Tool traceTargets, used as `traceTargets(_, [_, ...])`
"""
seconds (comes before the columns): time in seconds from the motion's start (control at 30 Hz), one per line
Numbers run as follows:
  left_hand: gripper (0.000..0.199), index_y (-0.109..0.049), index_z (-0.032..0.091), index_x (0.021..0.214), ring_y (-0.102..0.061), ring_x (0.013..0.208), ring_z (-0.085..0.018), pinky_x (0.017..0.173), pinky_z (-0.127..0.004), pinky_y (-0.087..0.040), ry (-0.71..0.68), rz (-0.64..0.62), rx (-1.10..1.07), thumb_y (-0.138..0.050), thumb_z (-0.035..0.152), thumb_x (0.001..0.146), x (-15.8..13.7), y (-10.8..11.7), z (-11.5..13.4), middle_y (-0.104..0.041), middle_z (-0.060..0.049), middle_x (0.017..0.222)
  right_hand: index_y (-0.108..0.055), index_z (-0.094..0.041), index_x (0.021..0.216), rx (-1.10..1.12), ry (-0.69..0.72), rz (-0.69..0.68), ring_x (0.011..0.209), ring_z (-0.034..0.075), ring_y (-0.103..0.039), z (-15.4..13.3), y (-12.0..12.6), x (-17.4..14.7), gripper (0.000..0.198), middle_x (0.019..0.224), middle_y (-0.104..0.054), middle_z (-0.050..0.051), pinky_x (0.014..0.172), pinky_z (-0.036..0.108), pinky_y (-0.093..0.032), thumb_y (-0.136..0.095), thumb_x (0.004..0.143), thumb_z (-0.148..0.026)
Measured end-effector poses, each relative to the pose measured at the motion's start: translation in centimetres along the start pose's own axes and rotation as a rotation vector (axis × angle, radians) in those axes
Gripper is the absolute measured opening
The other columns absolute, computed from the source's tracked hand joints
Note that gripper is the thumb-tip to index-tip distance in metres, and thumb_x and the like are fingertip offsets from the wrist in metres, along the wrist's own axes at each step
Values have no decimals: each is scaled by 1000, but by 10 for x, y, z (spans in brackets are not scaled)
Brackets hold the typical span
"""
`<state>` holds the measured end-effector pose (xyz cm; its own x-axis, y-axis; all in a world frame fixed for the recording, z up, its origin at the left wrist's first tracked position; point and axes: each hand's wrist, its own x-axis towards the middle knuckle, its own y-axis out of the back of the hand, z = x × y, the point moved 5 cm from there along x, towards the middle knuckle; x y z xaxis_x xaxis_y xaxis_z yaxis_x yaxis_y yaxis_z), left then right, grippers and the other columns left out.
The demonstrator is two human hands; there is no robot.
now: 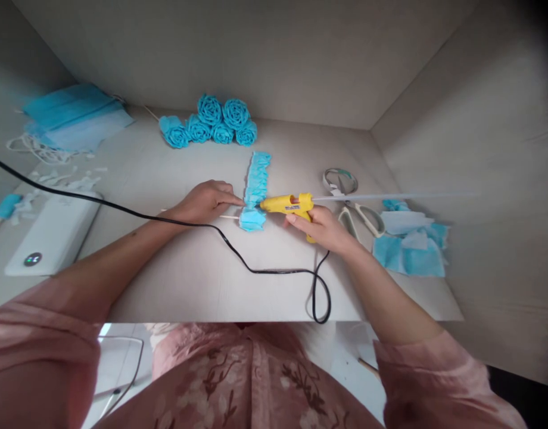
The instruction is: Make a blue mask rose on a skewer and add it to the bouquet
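Note:
A ruffled light-blue strip [257,177], cut from material like that of a face mask, lies lengthwise before me. Its near end is folded around the tip of a thin wooden stick [229,217]. My left hand [208,199] rests to the strip's left, index finger stretched out to its edge and the other fingers curled; the stick runs beneath this hand. In my right hand [321,226] is a yellow glue gun [287,204], its nozzle at the strip's right edge just above the folded end. A long translucent glue stick [390,196] juts out of the gun's back.
Several blue fabric roses [223,122] are stacked at the back. Face masks [75,116] lie back left, near a white power bank [55,232]. Scissors [363,217] and blue-white scraps [410,244] sit right. A black cord [274,271] crosses over my left forearm. Walls enclose the table.

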<state>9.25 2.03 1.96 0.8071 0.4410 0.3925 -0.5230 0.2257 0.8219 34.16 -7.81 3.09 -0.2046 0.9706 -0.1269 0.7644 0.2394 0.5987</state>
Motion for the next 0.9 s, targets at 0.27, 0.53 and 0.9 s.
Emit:
traceTargets(0.27, [37,-84,22,103,-66,78,-17,74,-28,-50,-8,39,-6,-48,22,102,0,3,6,-72,-6,81,-71,-16,81,-77,31,36,60,14,-45,0,-5,2,51,64,-49,-1,58,29,-30,-52,93,-62])
traceTargets(0.53, [37,-82,20,109,-66,80,-16,77,-27,-48,-18,-11,-13,-46,20,102,8,2,13,-74,-7,86,-71,-17,83,-39,46,28,59,14,-46,2,-5,3,50,65,-54,-1,58,29,-32,-55,94,-64])
traceTargets(0.9, [37,-82,25,113,-67,85,-17,80,-30,-43,45,-63,85,-46,22,103,8,-4,9,-75,-6,87,-70,-18,81,-51,40,24,60,15,-45,2,-5,4,50,65,-52,-1,59,29,-31,-54,94,-64])
